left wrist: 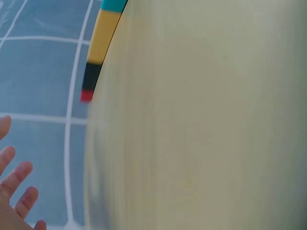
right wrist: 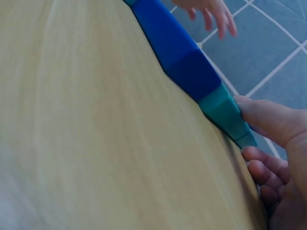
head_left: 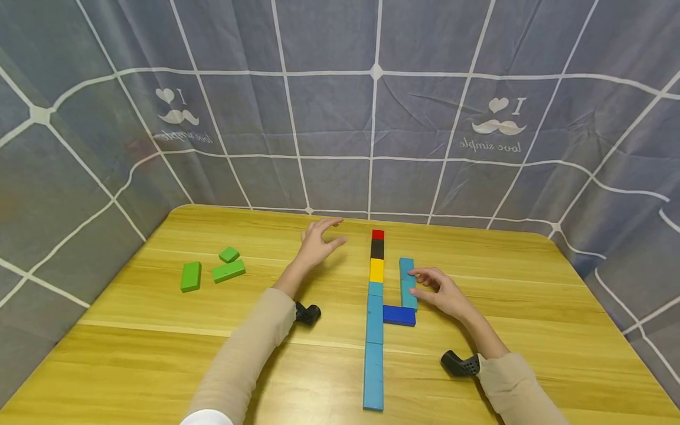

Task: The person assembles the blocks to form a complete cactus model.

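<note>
A straight line of blocks runs away from the near side: light blue blocks [head_left: 374, 319], a yellow one [head_left: 376, 270], a black one [head_left: 377, 248] and a red one [head_left: 378, 234] at the far end. A dark blue block [head_left: 399, 316] extends right from the line, and two light blue blocks [head_left: 406, 268] lie end to end beyond it. My right hand [head_left: 446, 295] is at their right edge, thumb and fingers loosely bent and apart; contact is unclear. My left hand [head_left: 314, 245] hovers left of the line, fingers spread, holding nothing.
Several green blocks [head_left: 228, 271] lie at the left of the wooden table [head_left: 297, 378]. A grey curtain [head_left: 334, 118] with white lines hangs behind the table and at its sides. Black devices [head_left: 461, 363] are on both wrists.
</note>
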`<state>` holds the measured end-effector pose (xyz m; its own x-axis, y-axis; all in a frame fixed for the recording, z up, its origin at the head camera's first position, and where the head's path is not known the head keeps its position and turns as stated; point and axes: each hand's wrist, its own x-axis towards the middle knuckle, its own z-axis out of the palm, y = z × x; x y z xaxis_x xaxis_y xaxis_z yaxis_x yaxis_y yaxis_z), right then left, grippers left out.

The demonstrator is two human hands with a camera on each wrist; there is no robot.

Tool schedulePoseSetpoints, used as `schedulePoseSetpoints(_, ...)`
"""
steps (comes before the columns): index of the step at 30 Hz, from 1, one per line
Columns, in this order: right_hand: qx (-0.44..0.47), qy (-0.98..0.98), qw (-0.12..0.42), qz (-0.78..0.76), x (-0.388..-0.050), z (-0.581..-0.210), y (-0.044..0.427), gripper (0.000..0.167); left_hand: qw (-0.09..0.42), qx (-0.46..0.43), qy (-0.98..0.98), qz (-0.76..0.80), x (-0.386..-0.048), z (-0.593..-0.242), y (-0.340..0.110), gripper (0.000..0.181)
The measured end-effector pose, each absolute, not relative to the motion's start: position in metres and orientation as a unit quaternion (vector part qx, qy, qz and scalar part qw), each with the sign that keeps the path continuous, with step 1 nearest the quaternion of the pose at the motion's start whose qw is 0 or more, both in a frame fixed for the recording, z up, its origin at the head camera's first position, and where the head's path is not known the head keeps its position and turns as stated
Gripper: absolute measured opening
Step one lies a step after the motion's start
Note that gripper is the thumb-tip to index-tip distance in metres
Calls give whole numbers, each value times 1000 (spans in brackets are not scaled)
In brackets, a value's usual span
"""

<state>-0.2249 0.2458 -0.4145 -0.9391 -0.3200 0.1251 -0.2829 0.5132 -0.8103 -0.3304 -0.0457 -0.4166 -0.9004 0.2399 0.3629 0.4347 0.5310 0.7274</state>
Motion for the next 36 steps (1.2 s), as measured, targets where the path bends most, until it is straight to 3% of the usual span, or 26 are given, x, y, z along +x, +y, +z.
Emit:
schedulePoseSetpoints(20,-172,870,24,-462,-225,-415,246,37,124,-135,-900,-395,-265,-411,-208,53)
schedulePoseSetpoints(36,-178,867,22,-464,-225,-415,246,36,167,-105,-946,-258,-236,-433,-262,45)
